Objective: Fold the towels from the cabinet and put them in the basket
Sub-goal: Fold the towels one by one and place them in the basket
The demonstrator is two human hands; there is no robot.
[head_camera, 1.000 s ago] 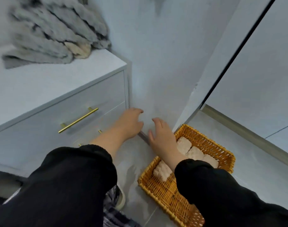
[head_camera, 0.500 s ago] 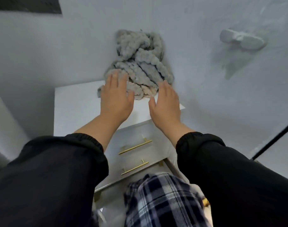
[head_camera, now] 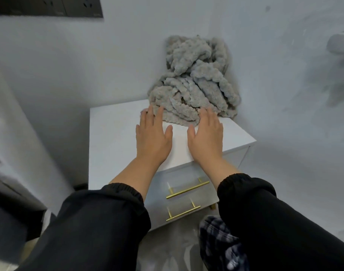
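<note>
A heap of crumpled grey fluffy towels [head_camera: 194, 85] lies at the back right of the white cabinet top [head_camera: 116, 141], leaning against the wall. My left hand [head_camera: 152, 135] stretches flat over the cabinet top, fingertips at the heap's front left edge. My right hand [head_camera: 206, 137] reaches out the same way, fingers straight, fingertips touching the heap's front right edge. Neither hand holds anything. The basket is out of view.
The cabinet front has two drawers with gold bar handles [head_camera: 186, 189]. A dark socket panel [head_camera: 48, 6] sits high on the wall at left. A grey wall fitting [head_camera: 339, 44] sticks out at the right. My plaid trouser leg [head_camera: 220, 243] shows below.
The view rose from the floor basket to the cabinet top. Both hands lifted from near the basket and now reach forward, flat, to the front edge of the towel heap.
</note>
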